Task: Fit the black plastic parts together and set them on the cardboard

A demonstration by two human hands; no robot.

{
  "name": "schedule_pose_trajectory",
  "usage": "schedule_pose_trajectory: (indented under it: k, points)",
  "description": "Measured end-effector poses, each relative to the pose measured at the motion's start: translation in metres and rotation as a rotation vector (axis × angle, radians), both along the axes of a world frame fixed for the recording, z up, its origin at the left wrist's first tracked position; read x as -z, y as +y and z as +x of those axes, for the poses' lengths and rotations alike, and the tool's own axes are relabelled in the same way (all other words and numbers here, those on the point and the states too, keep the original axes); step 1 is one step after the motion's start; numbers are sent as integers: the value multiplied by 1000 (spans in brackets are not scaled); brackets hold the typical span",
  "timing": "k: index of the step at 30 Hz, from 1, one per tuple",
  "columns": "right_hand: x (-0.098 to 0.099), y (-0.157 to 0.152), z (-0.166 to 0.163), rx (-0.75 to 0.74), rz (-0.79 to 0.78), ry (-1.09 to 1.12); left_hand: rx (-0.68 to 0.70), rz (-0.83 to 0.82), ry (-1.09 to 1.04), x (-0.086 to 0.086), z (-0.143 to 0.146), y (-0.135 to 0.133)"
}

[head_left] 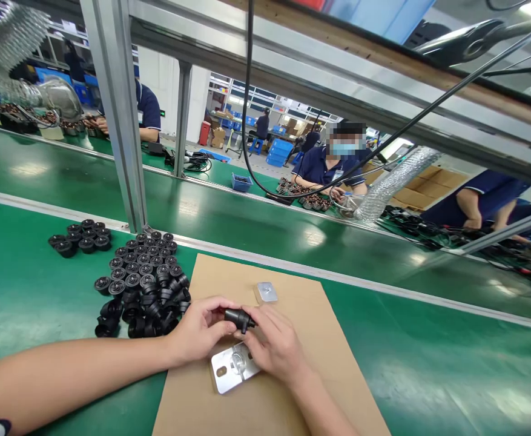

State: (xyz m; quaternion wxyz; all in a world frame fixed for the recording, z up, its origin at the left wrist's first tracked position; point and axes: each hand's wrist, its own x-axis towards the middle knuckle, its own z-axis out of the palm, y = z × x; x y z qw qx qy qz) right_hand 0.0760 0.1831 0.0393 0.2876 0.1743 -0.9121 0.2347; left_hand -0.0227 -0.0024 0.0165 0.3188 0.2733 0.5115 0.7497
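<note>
Head view: left hand (pixel 201 330) and right hand (pixel 272 345) both pinch one small black plastic cylindrical part (pixel 238 318) over the brown cardboard sheet (pixel 292 387). Flat silver metal plate (pixel 231 367) lies on the cardboard under the right hand; heap of matching black parts (pixel 145 284) just left of the cardboard.

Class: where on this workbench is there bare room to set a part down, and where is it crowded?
Bare: the cardboard sheet right of the hands, and green mat beyond its right edge. Crowded: black parts pile left of the left hand; metal plate under the right hand.
</note>
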Motion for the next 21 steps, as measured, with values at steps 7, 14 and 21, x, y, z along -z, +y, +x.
schedule_pose_trajectory:
  k: [7,14,21]
  points:
    - [0,7,-2,-35,-93,-57,-102,-8,147,0,-4,2]
    - [-5,6,-3,-109,-19,1,-3,-84,32,0,-1,-2]
    - [-9,12,1,-174,105,109,91,-62,-50,-8,0,-3]
